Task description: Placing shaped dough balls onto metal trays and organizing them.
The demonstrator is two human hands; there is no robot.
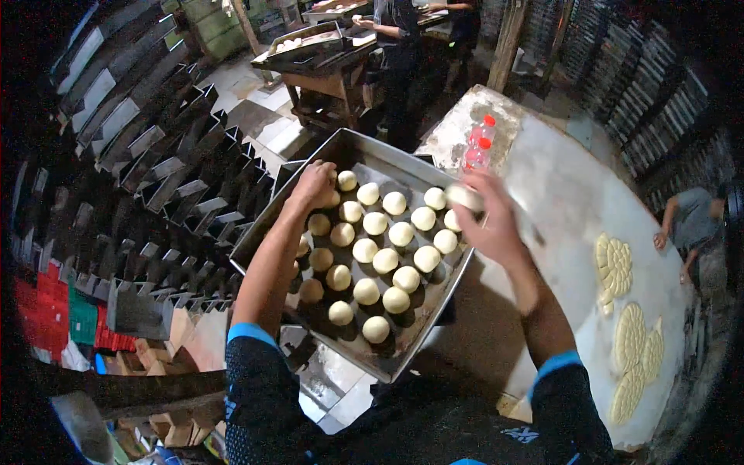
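A deep metal tray [446, 306] lies tilted in front of me, with rows of round pale dough balls [385, 260] on its dark bottom. Inside its far left corner, my left hand [315, 186] curls its fingers over a dough ball [335, 199], which is mostly hidden beneath them. My right hand [496, 219], smeared by motion, is above the right rim. Between its thumb and fingers it grips another dough ball [465, 197].
To the right is a pale worktable [558, 225] with flat scored dough pieces [628, 339] and clear bottles with red caps [477, 153]. Metal racks [155, 178] line the left. People stand at a far table [329, 81] with trays; another person [690, 221] is beyond the right edge.
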